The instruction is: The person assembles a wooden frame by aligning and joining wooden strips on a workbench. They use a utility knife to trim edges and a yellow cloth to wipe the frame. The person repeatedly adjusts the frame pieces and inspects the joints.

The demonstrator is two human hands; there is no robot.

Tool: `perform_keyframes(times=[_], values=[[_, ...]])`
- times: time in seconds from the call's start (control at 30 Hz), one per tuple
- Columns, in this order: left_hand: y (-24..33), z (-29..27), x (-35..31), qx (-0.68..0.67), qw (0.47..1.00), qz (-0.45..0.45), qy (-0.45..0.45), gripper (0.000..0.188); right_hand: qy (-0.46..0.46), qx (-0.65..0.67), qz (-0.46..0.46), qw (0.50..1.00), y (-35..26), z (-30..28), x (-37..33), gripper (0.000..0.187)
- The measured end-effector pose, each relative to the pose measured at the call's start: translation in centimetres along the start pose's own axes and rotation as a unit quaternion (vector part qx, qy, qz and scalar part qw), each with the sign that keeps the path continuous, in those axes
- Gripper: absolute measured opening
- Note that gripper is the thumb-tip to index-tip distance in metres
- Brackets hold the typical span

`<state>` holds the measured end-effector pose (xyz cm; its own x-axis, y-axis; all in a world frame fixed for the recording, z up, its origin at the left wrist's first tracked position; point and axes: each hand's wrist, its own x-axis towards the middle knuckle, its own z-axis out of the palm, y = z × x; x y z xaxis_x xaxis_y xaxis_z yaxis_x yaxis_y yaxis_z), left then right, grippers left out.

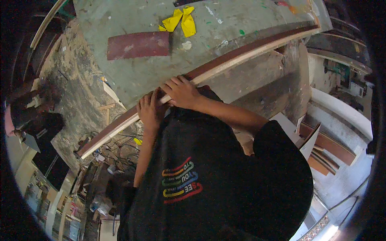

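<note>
A long narrow board (pixel 225 62), reddish brown on its upper face with a pale edge, lies slanting along the near side of a paint-spotted grey-green worktable (pixel 140 76). Its lower-left end juts out past the table, over the floor. My left hand (pixel 148 110) is closed on the board near its middle, fingers curled over the far side. Close beside it on the right, my right hand (pixel 181 91) wraps over the same board. The thumbs and the underside of the board are mostly hidden.
On the table lie a flat maroon rectangular sheet (pixel 138 45), crumpled yellow scraps (pixel 188 22) and a dark object (pixel 185 2) at the far edge. Tangled cables and debris (pixel 120 150) cover the floor at left. Several boards (pixel 333 146) rest at the right.
</note>
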<state>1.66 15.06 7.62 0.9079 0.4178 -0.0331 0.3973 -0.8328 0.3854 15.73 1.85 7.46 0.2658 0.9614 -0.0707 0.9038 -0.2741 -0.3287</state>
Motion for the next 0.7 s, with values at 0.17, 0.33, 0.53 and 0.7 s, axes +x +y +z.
perform_keyframes(times=[0.17,0.33,0.53,0.7], values=[[-1.0,-0.1,0.0,0.001,1.0,0.027,-0.001,0.063,0.037,0.06,0.034,0.997,5.0,-1.9,-3.5,0.074],[0.1,-0.7,0.5,-0.039,0.999,0.019,0.014,0.058,0.023,0.062,-0.01,0.998,8.4,-3.6,-4.4,0.067],[1.5,-0.5,1.2,-0.02,1.0,0.007,-0.006,0.066,-0.109,0.28,0.056,0.952,11.2,-5.6,0.9,0.031],[1.5,0.0,1.4,-0.035,0.999,0.011,-0.025,0.066,-0.158,0.274,0.041,0.948,11.3,-4.4,3.5,0.031]])
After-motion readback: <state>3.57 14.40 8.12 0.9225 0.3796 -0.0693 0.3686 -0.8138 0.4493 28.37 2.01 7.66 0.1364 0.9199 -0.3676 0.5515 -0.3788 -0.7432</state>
